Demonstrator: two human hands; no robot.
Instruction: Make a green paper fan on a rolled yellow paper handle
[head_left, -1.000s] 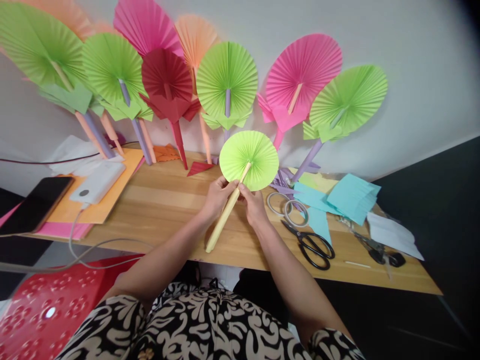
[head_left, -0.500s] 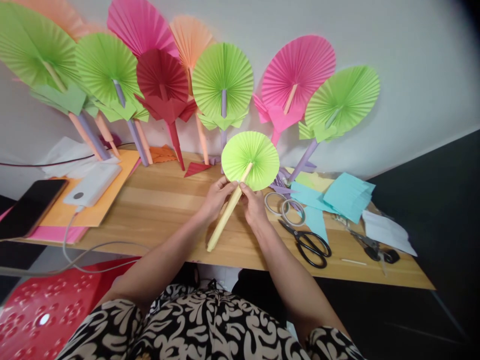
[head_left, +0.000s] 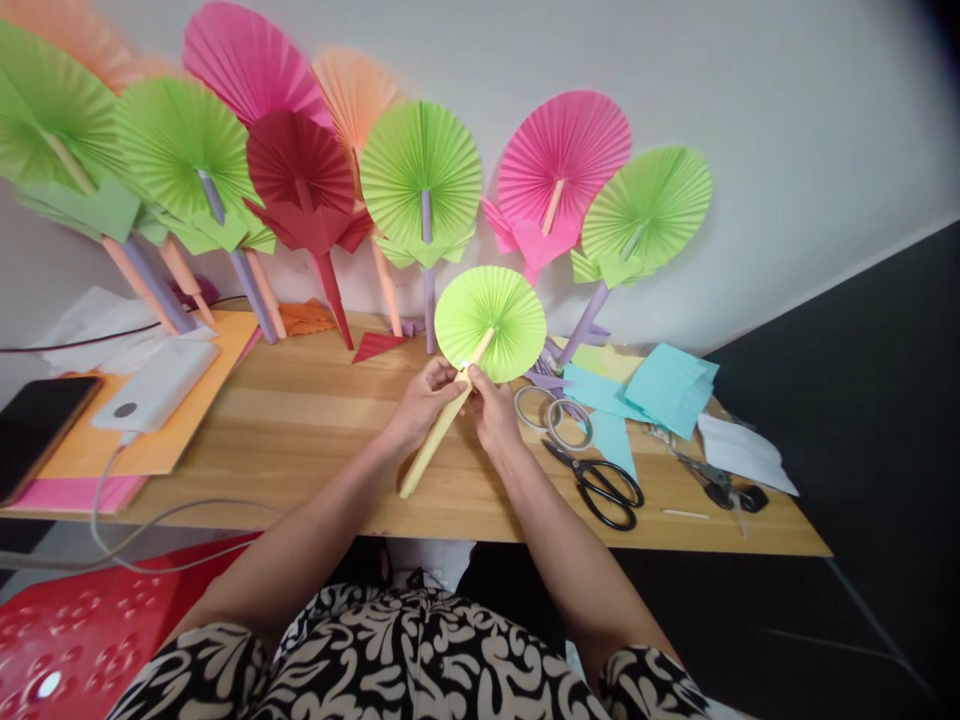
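Between my hands, above the table, is a light-green pleated paper fan with a pale yellow paper stick for a handle. My left hand pinches the handle from the left, just below the round pleated head. From the right, my right hand grips it at about the same height, its thumb near the lower rim of the pleats. The handle slants down toward me. Some fingertips are hidden behind the fan. Close to my right hand lie two rolls of tape and black-handled scissors.
Finished-looking paper fans in green, pink, red and orange lean on the wall. A phone and white power bank with a cable lie at left. Blue paper pieces and a second pair of scissors are at right. A red stool stands below.
The view has shifted slightly, so things sit further left. My hands keep hold of the fan just below its head, with only small finger movements.
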